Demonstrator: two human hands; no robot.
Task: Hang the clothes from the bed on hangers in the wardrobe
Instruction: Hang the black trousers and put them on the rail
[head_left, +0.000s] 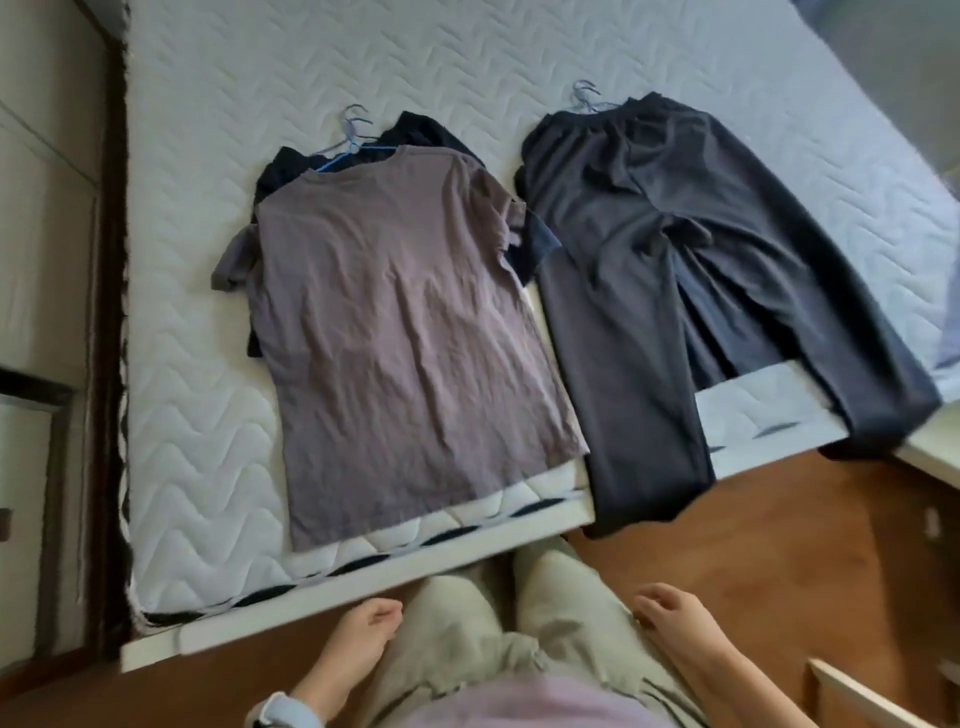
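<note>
A grey-brown T-shirt lies flat on the white quilted mattress, over a dark shirt of which only the collar and a sleeve show. Blue hangers stick out above the shirts' necklines. To the right lie dark trousers, their legs draping over the bed's foot, with hanger hooks at the waistband. My left hand and right hand hang beside my thighs, fingers loosely curled, holding nothing. No wardrobe interior is in view.
Pale panelled doors stand along the left of the bed. The floor is brown wood. A white furniture corner sits at the right, and a white edge shows at the lower right.
</note>
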